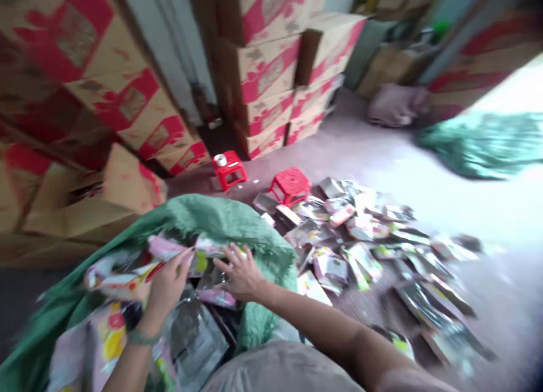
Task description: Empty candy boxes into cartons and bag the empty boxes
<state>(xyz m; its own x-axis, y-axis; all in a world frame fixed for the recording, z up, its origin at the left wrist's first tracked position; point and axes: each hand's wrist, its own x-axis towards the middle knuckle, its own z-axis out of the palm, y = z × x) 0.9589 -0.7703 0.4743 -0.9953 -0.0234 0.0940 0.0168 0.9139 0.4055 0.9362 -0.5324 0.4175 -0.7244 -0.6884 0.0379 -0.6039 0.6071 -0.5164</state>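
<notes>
A large green woven sack (220,216) stands open in front of me, filled with printed cardboard packages and clear plastic trays. Inside its mouth, my left hand (167,287) has its fingers closed at the edge of a colourful printed package (123,287). My right hand (241,273) lies over the contents near the far rim, fingers spread, touching a pink-edged package (216,297). Between my forearms rests a clear plastic tray (195,335). A pink and yellow package (109,335) lies beside my left wrist. Motion blur hides finer detail.
Flattened packages and plastic trays (331,267) litter the floor to the right. Two red stools (292,184) stand beyond the sack, one bearing a white roll (220,160). Stacked cartons (271,69) line the back and left. Another green sack (487,146) lies far right.
</notes>
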